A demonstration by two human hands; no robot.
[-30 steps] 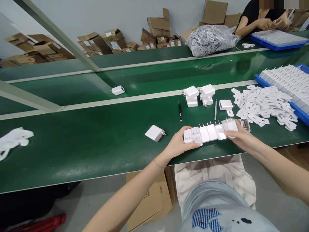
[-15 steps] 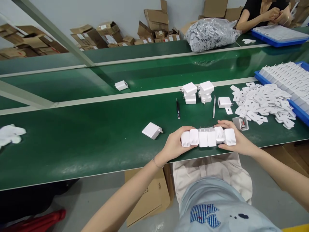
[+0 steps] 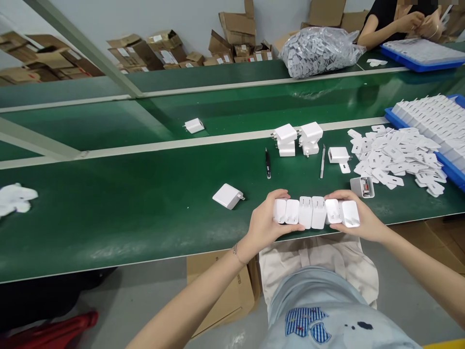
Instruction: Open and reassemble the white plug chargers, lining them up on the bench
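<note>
A row of several white plug adapters [image 3: 312,212] is held between my two hands near the table's front edge, prongs showing on their faces. My left hand [image 3: 267,217] grips the left end of the row, and my right hand [image 3: 359,215] is wrapped round the right end. Left of my hands lies a single white adapter [image 3: 228,196] with its prongs to the right. An adapter with an open end [image 3: 362,186] sits just behind my right hand. Further back are two small stacks of adapters [image 3: 286,139] [image 3: 310,138] and another adapter [image 3: 338,155] beside a flat white piece.
Black tweezers [image 3: 268,164] and a thin knife [image 3: 322,161] lie behind my hands. To the right are a pile of flat white pieces [image 3: 397,155] and a blue tray [image 3: 452,167]. One adapter [image 3: 194,126] rests on the green belt. A person [image 3: 385,26] works across.
The held row has tilted, so the middle adapters' prong faces now show, and its right end has moved slightly right and nearer me. The adapter on the belt has shifted right.
</note>
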